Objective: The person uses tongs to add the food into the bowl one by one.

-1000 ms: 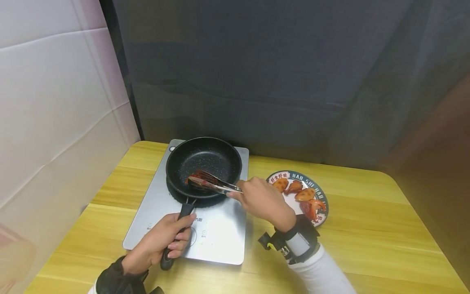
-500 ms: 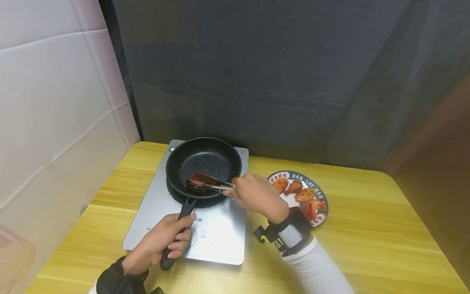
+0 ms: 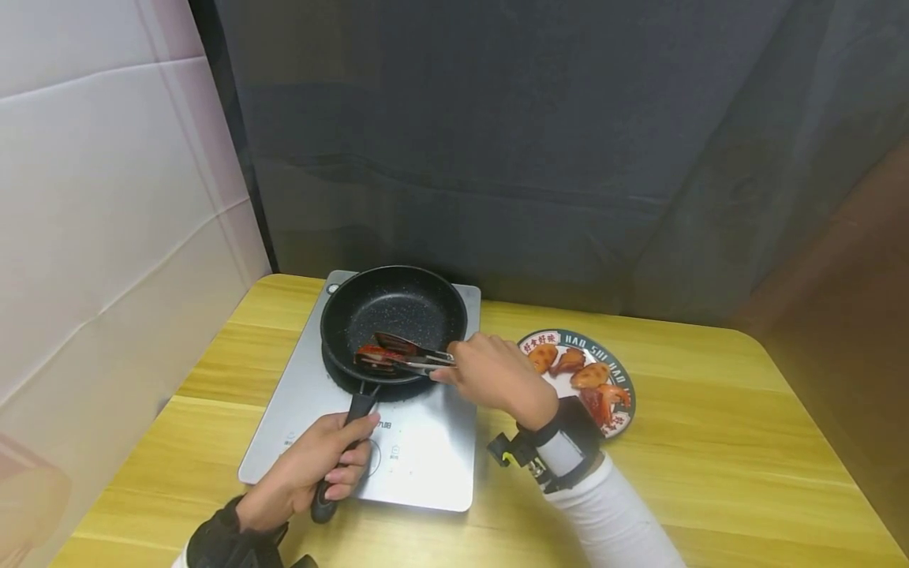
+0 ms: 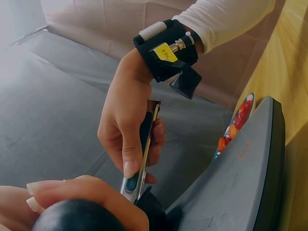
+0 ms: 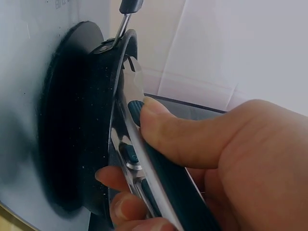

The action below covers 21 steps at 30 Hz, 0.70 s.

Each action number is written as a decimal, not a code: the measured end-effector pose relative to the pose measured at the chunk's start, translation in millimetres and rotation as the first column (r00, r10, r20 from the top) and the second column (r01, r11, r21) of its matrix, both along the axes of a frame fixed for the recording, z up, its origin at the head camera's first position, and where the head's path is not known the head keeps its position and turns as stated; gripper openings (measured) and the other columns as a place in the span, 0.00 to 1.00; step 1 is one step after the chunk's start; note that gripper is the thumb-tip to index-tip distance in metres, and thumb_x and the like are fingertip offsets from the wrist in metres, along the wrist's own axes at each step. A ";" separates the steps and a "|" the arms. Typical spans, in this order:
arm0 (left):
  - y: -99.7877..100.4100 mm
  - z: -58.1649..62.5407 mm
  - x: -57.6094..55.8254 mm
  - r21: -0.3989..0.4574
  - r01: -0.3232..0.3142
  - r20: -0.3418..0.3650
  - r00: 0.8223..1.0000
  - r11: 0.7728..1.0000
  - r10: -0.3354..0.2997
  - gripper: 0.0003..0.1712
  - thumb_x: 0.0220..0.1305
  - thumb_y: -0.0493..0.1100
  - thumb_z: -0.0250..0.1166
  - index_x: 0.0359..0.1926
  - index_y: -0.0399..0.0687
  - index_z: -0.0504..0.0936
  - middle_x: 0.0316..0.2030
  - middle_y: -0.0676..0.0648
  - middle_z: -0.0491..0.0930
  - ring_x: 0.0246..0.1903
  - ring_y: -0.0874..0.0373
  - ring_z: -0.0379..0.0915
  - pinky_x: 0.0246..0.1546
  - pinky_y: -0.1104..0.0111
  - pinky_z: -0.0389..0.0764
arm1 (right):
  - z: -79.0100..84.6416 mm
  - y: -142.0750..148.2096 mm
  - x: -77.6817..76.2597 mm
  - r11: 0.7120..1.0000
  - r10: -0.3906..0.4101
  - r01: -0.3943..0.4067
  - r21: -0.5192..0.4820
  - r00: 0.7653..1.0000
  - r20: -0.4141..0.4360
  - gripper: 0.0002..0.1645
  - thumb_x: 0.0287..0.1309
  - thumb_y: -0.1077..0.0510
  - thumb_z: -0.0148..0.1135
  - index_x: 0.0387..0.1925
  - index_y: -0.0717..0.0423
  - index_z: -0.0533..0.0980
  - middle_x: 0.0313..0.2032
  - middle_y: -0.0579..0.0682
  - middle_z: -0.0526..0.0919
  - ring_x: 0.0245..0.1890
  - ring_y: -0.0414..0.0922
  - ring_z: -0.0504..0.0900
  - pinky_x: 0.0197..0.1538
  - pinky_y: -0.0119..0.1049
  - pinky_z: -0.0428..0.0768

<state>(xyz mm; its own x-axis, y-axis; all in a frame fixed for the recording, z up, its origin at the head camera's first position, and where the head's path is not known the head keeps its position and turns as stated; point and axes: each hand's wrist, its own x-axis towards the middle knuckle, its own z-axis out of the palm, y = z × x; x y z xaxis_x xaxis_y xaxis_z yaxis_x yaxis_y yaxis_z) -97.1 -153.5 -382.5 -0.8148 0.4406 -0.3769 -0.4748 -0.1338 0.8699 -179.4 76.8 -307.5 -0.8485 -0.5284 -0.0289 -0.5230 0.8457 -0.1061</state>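
In the head view, my left hand [image 3: 323, 457] grips the black handle [image 3: 360, 406] of a frying pan [image 3: 401, 304]. My right hand [image 3: 500, 379] holds metal tongs [image 3: 429, 361] whose ends reach down into the near side of the pan. A glossy reddish-brown piece of food [image 3: 372, 356] lies there at the tongs' ends; whether they squeeze it, I cannot tell. The right wrist view has the thumb pressing the dark grip of the tongs [image 5: 178, 187], fingers curled beneath. Beyond my left hand [image 4: 96, 192], the left wrist view shows the same tongs [image 4: 144, 144].
Under the pan sits a silver induction cooker [image 3: 426, 465] on a yellow wooden table [image 3: 710, 434]. To its right, a round plate [image 3: 621, 379] with a patterned rim carries several glazed pieces of food [image 3: 589, 376]. A dark curtain [image 3: 533, 158] hangs behind the table.
My right hand has shifted slightly left with the tongs, and the tongs' arms now look further apart over the food. My left hand and the pan have stayed put.
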 end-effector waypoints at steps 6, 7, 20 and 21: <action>0.5 -0.5 0.3 -0.001 -0.002 -0.005 1.000 1.000 0.002 0.20 0.72 0.52 0.53 0.31 0.41 0.59 0.14 0.57 0.56 0.08 0.69 0.51 0.06 0.77 0.57 | 6.6 7.2 5.0 0.997 -0.075 0.076 -0.015 0.997 0.034 0.24 0.62 0.37 0.58 0.38 0.53 0.77 0.23 0.45 0.74 0.23 0.43 0.73 0.23 0.37 0.71; 0.6 -0.4 0.4 0.001 -0.002 -0.006 1.000 1.000 0.002 0.20 0.72 0.52 0.52 0.32 0.41 0.59 0.14 0.57 0.56 0.08 0.69 0.51 0.06 0.77 0.57 | 8.2 9.7 6.5 0.995 -0.093 0.093 -0.032 0.995 0.030 0.25 0.62 0.36 0.57 0.41 0.54 0.78 0.24 0.45 0.75 0.24 0.43 0.73 0.23 0.37 0.71; -0.3 2.5 0.9 0.022 0.016 -0.020 1.000 1.000 -0.016 0.19 0.73 0.50 0.52 0.30 0.42 0.59 0.14 0.57 0.57 0.08 0.69 0.52 0.06 0.77 0.59 | 9.1 73.5 30.9 0.961 -0.176 0.152 -0.230 0.981 -0.085 0.21 0.63 0.41 0.59 0.43 0.54 0.78 0.20 0.43 0.72 0.22 0.43 0.71 0.24 0.39 0.72; -0.4 2.6 1.2 0.020 0.014 -0.018 1.000 1.000 -0.014 0.19 0.73 0.50 0.52 0.30 0.42 0.60 0.14 0.57 0.57 0.08 0.69 0.52 0.06 0.77 0.59 | 8.1 79.3 32.4 0.957 -0.188 0.162 -0.239 0.978 -0.093 0.22 0.63 0.41 0.59 0.44 0.54 0.78 0.20 0.43 0.72 0.22 0.43 0.71 0.25 0.40 0.73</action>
<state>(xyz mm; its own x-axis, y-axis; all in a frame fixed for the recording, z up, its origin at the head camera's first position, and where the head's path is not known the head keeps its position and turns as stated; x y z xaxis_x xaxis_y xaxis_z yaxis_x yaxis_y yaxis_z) -95.9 -153.9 -379.9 -0.8150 0.4593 -0.3533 -0.4612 -0.1449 0.8754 -147.0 156.1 -299.4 -0.9190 -0.3523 0.1770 -0.3887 0.8850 -0.2563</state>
